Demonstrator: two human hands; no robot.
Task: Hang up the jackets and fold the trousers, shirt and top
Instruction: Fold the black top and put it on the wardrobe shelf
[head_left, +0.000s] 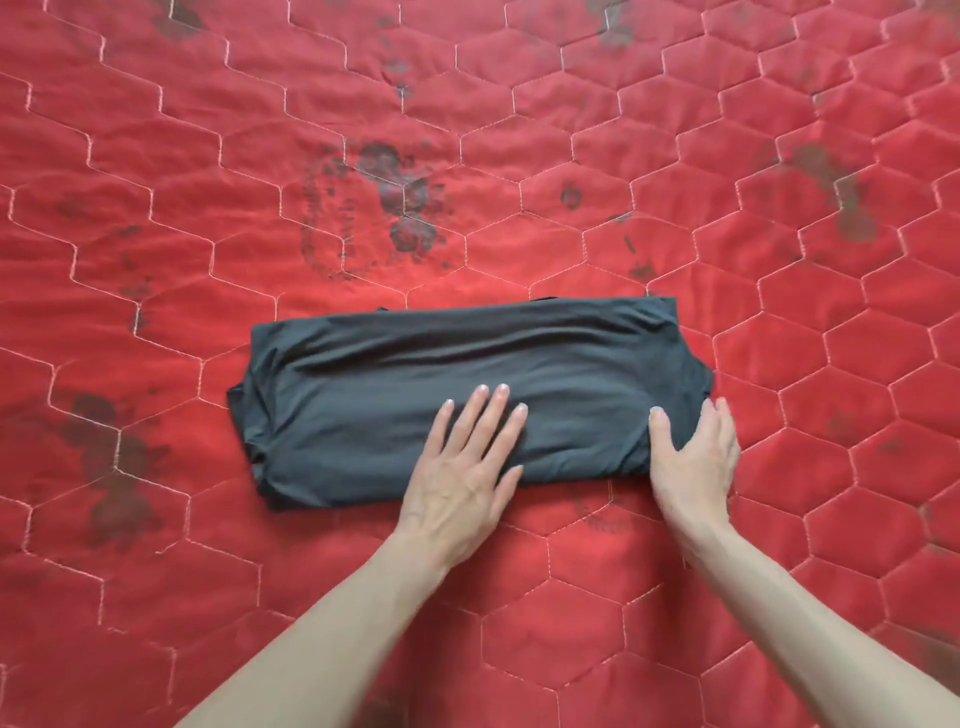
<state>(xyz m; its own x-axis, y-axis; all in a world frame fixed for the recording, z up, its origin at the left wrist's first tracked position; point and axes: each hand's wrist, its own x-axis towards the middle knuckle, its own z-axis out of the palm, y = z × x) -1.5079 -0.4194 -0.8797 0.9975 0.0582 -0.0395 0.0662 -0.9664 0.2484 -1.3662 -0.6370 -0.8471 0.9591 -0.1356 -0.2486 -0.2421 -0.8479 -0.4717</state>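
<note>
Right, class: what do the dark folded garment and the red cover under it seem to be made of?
Dark folded garment: probably a thin, matte knit such as jersey; it lies in soft, rounded ripples without sharp creases. Red cover: a quilted woven fabric with slight sheen, likely padded; pale stitching forms puffed hexagons, and the dark printed motifs look worn.

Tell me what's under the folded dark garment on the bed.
The dark garment lies on a red quilted cover; the patch beneath is hidden. On top, the left hand rests flat and the right hand holds its end.
</note>
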